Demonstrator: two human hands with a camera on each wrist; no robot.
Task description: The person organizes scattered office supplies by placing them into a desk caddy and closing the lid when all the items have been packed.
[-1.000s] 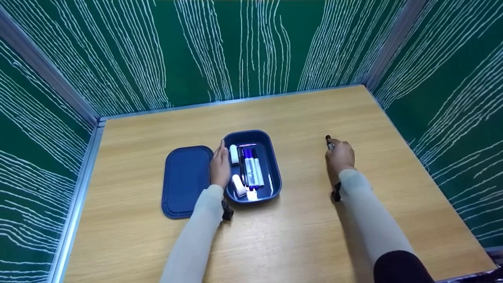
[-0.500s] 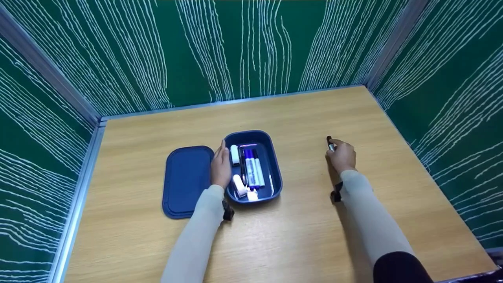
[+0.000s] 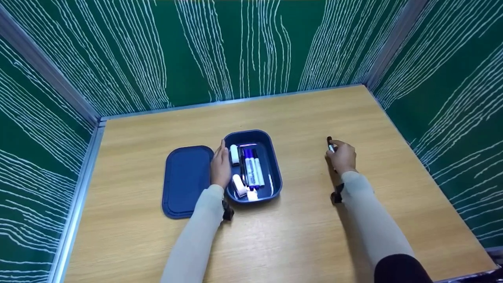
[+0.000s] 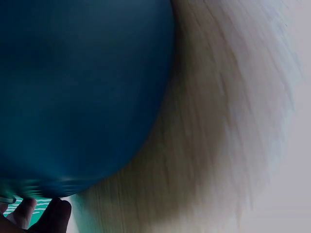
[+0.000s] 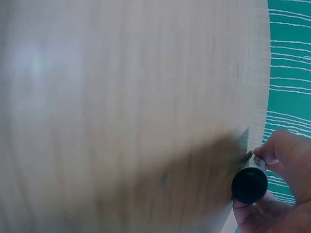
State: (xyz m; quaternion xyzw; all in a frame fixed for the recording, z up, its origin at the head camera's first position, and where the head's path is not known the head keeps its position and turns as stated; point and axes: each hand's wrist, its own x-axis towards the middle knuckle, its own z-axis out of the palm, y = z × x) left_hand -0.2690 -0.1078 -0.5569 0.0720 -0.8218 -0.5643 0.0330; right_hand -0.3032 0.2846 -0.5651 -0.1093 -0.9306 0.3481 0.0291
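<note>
In the head view my left hand [image 3: 221, 167] lies along the left wall of an uncovered dark blue box [image 3: 277, 169], its fingers straight. The left wrist view shows those fingertips [image 4: 56, 216] at the bottom corner, against the box's outer side [image 4: 77, 92]. Inside the box are markers [image 3: 253, 171] with white barrels and blue or black ends, a dark pen [image 3: 243, 169] and two white capsule-shaped pieces [image 3: 238, 185]. Over to the right, my right hand [image 3: 342, 157] pinches a black-capped marker [image 3: 330, 143] between thumb and fingers. The right wrist view shows the marker's round black end [image 5: 250, 185].
A flat blue lid [image 3: 184, 184] lies just left of the box, partly behind the left hand. The wooden table [image 3: 298, 243] is bounded at the back and sides by green panels [image 3: 306, 43] with white wavy lines, framed in metal.
The right hand and its marker have shifted very slightly toward the person. The left hand, box and lid stay where they were.
</note>
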